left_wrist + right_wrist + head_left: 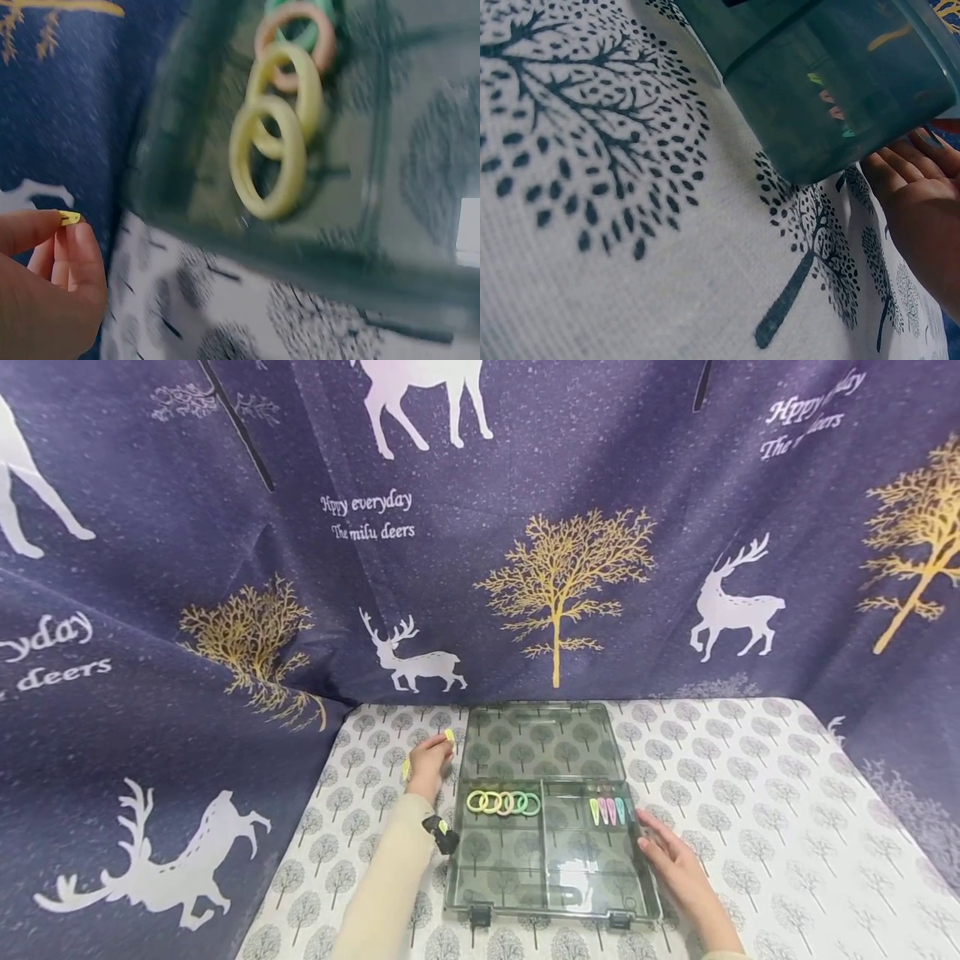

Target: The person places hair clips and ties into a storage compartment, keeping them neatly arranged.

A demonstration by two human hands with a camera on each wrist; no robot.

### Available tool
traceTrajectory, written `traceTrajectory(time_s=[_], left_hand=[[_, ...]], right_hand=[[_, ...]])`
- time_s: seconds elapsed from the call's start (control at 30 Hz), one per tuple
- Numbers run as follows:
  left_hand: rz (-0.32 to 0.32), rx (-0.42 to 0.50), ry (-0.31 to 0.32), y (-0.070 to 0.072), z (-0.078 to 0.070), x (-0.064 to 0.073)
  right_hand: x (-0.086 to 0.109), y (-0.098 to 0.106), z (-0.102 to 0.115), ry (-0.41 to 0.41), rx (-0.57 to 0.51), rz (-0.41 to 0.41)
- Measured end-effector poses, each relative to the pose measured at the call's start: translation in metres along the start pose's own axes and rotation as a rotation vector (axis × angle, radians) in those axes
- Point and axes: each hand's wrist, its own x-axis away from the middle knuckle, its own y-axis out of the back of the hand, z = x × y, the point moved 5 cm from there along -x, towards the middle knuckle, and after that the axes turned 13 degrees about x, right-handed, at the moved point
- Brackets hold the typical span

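In the head view my left hand (428,762) is to the left of a clear dark-green plastic box (501,893) with its lid laid back. Its thumb and fingertips pinch a small yellow hair clip (70,217), partly hidden by the fingers. My right hand (670,858) rests against the right wall of the box, fingers extended. Overlapping hair ties (491,802) in yellow, pink and green form a row in the left compartment's upper part. At the upper right of the right compartment lie snap hair clips (611,811) in yellow, pink and teal.
Another small yellow item (406,769) shows just left of my left hand. The lid (543,743) lies towards the back curtain (600,460). A white tree-print cloth (757,827) covers the table. Two latches (480,915) sit on the box's front edge.
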Motion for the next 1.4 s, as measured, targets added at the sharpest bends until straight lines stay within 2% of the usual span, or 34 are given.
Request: traceTrajectory(time_s=[0.17,0.3,0.5,0.77,1.03,1.2,1.4], left_hand=[[0.081,0.038,-0.009,-0.019,-0.004,0.015],[0.166,0.046,0.026,-0.038,-0.002,0.033],[0.272,0.041,0.080,-0.068,0.010,0.060],[0.385,0.055,0.127,-0.102,0.032,0.093],[0.433,0.023,0.183,-0.134,0.066,0.124],[0.447,-0.064,0.199,-0.148,0.085,0.145],[0.426,-0.139,0.231,-0.158,0.109,0.164]], right_hand=[[0.000,-0.002,-0.001,0.003,0.001,-0.007],[0.000,-0.002,-0.001,0.019,-0.012,-0.005],[0.000,-0.003,-0.001,0.030,-0.025,0.002],[0.000,-0.004,-0.001,0.025,-0.042,0.008],[-0.002,-0.002,0.000,-0.003,0.030,0.010],[-0.003,-0.003,-0.001,0.012,0.010,0.021],[-0.004,-0.002,-0.002,0.027,-0.041,0.035]])
